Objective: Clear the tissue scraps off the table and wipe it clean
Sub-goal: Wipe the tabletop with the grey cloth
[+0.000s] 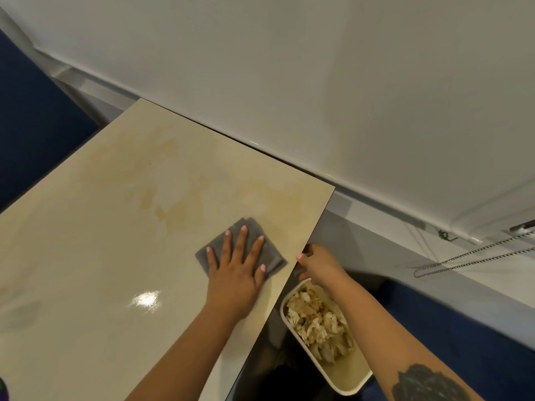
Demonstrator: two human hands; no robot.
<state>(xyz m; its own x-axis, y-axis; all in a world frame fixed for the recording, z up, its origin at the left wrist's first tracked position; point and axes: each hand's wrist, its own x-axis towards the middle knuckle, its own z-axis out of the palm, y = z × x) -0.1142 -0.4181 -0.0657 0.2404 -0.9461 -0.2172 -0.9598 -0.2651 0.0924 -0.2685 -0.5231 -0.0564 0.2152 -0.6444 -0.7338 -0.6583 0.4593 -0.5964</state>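
Cloth, grey and folded [254, 250], looks soft and limp: left hand [236, 266] presses it flat, fingers spread, on glossy cream tabletop [101, 241]; right hand [318, 266] grips the tabletop's edge.

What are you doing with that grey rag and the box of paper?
A person is wiping the table. The left hand presses a folded grey cloth flat on the top, near the right edge. The right hand holds a white bin just below that edge. The tissue scraps lie in the bin, and none show on the table.
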